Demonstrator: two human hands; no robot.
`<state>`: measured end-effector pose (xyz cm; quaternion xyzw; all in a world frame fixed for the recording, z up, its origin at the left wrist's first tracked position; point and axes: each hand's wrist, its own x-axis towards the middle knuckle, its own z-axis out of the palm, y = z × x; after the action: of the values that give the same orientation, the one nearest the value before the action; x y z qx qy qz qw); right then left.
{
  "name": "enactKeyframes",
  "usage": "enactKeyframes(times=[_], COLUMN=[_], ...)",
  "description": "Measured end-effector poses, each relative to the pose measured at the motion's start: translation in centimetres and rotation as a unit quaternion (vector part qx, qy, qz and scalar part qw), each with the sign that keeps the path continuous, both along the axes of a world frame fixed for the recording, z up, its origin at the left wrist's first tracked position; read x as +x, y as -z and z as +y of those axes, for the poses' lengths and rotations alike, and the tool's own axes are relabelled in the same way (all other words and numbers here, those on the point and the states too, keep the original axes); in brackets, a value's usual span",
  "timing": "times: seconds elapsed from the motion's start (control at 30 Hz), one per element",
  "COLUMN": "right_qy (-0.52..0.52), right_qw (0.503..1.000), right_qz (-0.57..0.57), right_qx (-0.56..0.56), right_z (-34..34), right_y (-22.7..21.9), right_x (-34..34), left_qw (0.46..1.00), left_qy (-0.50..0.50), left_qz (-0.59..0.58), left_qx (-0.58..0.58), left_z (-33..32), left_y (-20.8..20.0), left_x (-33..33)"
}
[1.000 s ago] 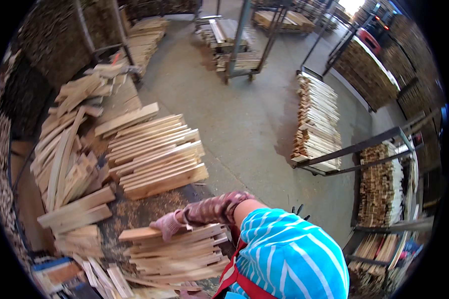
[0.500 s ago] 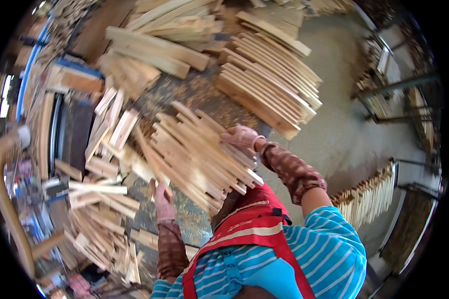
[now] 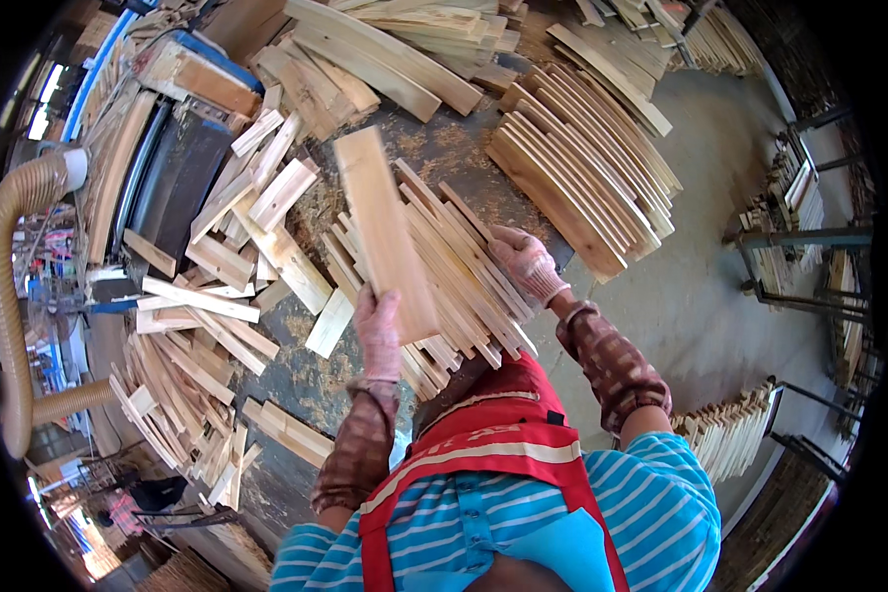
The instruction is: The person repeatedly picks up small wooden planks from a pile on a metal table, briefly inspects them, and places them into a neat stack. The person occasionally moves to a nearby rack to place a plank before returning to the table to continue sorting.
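The left hand point(image 3: 378, 333), gloved, has its fingers closed on a wooden board point(image 3: 385, 235) lifted toward 12 o'clock above the stack of slats point(image 3: 454, 276). The right hand point(image 3: 526, 264) rests on the stack's 3 o'clock edge, its grip unclear. Open concrete floor point(image 3: 701, 286) lies at 3 o'clock; the bench point(image 3: 296, 365) is mostly buried under offcuts point(image 3: 217, 296).

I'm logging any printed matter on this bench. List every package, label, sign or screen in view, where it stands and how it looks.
None clearly in view: no package, label, sign or screen shows on the bench.
The left hand holds a bare wooden board, unmarked.
The right hand rests on the stack of slats, also unmarked.
The coloured clutter at the far left edge is too blurred to tell.
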<state>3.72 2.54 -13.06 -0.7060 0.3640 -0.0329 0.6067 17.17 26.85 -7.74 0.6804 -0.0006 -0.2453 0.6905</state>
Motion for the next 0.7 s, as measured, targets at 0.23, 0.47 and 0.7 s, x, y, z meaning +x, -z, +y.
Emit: enactKeyframes(times=[0.23, 0.47, 0.7], right_qy=[0.009, -0.021, -0.093], right_qw=[0.998, 0.994, 0.853], right_qz=[-0.029, 0.049, 0.376], right_qx=[0.054, -0.095, -0.351], right_z=[2.4, -5.2, -9.3], right_y=[-5.7, -2.3, -2.7], right_x=[4.1, -1.5, -5.2], left_qw=[0.949, 0.972, 0.936], left_qy=[0.13, 0.174, -0.044], left_qz=[-0.267, -0.105, -0.137], left_qx=[0.11, 0.115, 0.321], left_z=[-7.8, -1.2, 17.4], left_y=[2.9, 2.9, 14.3], left_x=[-8.0, -3.7, 6.8])
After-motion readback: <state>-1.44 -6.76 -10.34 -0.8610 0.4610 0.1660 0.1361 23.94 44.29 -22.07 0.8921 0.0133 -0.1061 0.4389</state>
